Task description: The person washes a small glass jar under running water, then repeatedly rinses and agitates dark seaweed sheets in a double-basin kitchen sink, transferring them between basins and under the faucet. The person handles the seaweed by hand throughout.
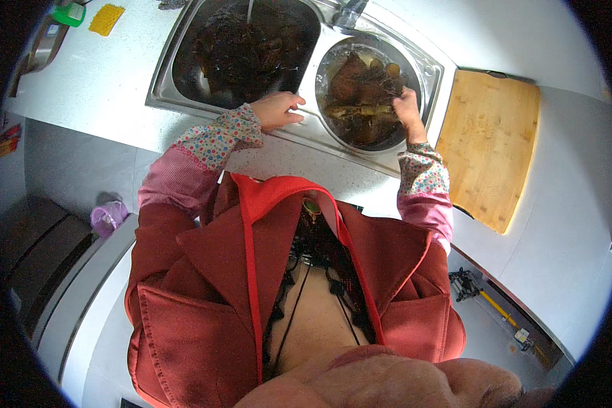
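Observation:
My left hand (278, 109) rests by the near edge of the divider between the two steel basins, its fingers apart and nothing in them. Dark brown, wet leafy-looking matter (250, 51) fills much of the left basin (186, 84), under a thin stream of water. At the right rim of the round basin (329, 133), my right hand (407, 104) has its fingers curled at the edge of a brown, wet mass (357, 84) lying in water. Whether it grips part of that mass cannot be made out. Both sleeves have floral cuffs.
A faucet (351, 14) stands behind the basins. To the right a wooden cutting board (492, 143) lies on the counter. A yellow sponge cloth (105, 19) and a green-rimmed item (70, 14) are at the far left. Lower left is a purple bin (108, 218).

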Demonstrator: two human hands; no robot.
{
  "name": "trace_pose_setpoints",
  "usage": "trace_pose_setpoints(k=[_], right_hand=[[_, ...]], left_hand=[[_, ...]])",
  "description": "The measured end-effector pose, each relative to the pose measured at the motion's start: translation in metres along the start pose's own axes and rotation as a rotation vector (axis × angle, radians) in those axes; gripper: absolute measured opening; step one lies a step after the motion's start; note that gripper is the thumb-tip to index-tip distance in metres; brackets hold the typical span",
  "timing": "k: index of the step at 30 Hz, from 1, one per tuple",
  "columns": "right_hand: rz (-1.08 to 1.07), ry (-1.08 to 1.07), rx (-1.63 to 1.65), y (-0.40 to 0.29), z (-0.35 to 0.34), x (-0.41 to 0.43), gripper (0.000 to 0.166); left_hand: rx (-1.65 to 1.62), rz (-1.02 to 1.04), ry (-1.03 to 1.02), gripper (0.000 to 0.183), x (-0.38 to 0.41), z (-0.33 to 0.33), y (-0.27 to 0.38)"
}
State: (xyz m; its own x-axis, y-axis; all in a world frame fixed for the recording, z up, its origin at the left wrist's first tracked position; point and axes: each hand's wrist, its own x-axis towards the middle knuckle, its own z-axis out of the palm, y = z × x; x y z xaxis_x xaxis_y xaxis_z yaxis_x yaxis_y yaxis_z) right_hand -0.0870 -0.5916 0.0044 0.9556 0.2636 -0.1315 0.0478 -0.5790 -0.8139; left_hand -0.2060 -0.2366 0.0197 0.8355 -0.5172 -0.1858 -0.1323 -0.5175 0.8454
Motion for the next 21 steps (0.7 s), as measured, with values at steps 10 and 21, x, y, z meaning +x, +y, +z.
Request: trace_pose_setpoints(k=[10, 21], right_hand=[[0.311, -0.106, -0.693, 0.036, -0.029, -0.009, 0.054], [0.709, -0.015, -0.734, -0.028, 0.132, 0.026, 0.110]], left_hand=[[0.035, -0.051, -0.074, 0.040, -0.007, -0.005, 0.000], [0.098, -0.118, -0.077, 0.041, -0.013, 0.011, -0.001]])
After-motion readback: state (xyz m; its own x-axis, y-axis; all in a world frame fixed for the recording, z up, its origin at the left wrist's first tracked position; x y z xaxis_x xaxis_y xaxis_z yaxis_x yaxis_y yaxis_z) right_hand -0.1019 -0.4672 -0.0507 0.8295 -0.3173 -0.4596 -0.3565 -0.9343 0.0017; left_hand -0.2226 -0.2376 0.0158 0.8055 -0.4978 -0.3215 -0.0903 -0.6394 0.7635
